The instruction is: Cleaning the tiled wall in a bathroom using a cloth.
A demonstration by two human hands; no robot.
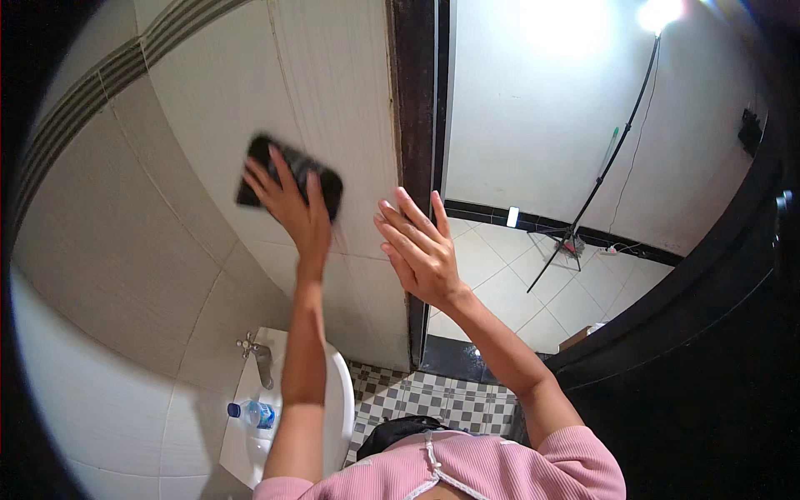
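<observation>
My left hand point(293, 204) reaches up to the tiled wall point(342, 100), its fingers spread over a dark rectangular pad point(325, 182) and holding it flat against the tiles. The pad is blurred, so its material cannot be made out. My right hand point(421, 250) is raised beside the dark door frame point(418, 108), palm toward the wall and fingers stretched apart, with nothing in it. Whether its fingertips touch the wall or the frame is unclear.
Below my left arm is a white washbasin point(340, 400) with a metal tap point(263, 367) and a clear, blue-capped bottle point(260, 415). Past the doorway stands a tripod lamp point(602, 179). A dark door point(692, 358) fills the right side, above a checkered floor point(454, 398).
</observation>
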